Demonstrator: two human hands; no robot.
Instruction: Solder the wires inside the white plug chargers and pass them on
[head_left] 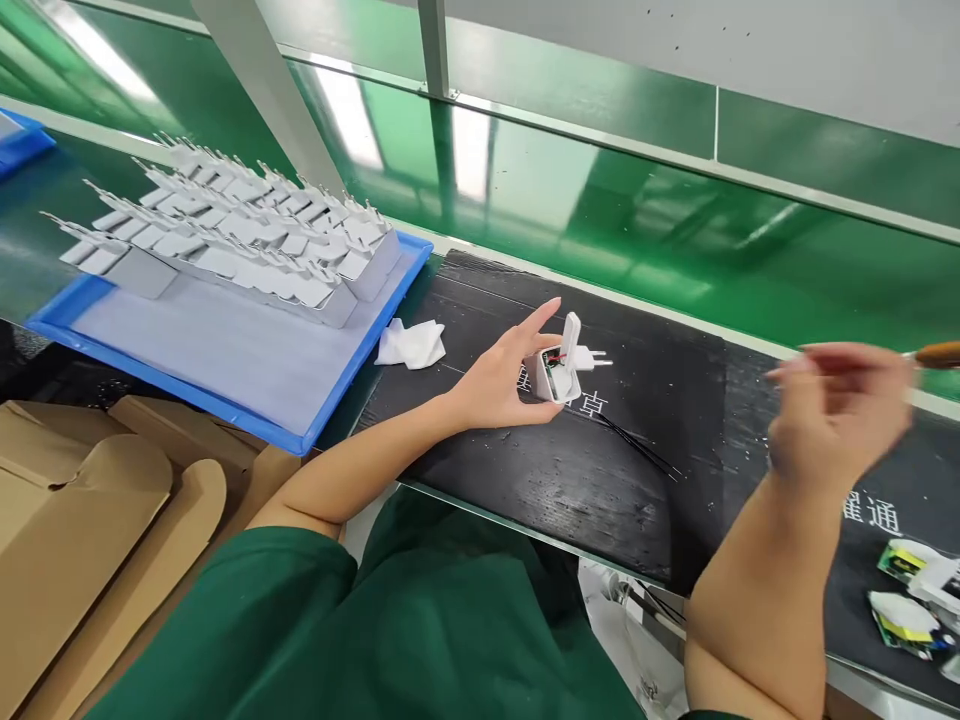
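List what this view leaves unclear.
In the head view:
Right hand: finger positions lost to motion blur.
Brown handle: cut off by right edge.
Circuit boards: group cut off by right edge.
White housing: inner wiring too small to trace.
Mat lettering: partly covered by left hand.

The housing [561, 387] in my left hand [495, 380] looks like smooth plastic, its pins [602, 363] metal. The mat [517, 480] below is scuffed, with a dull sheen. The tray [172, 383] appears smooth plastic, the boxes [90, 500] matt cardboard, my shirt [465, 620] cloth, the handle [939, 355] by my right hand [840, 420] wood-like.
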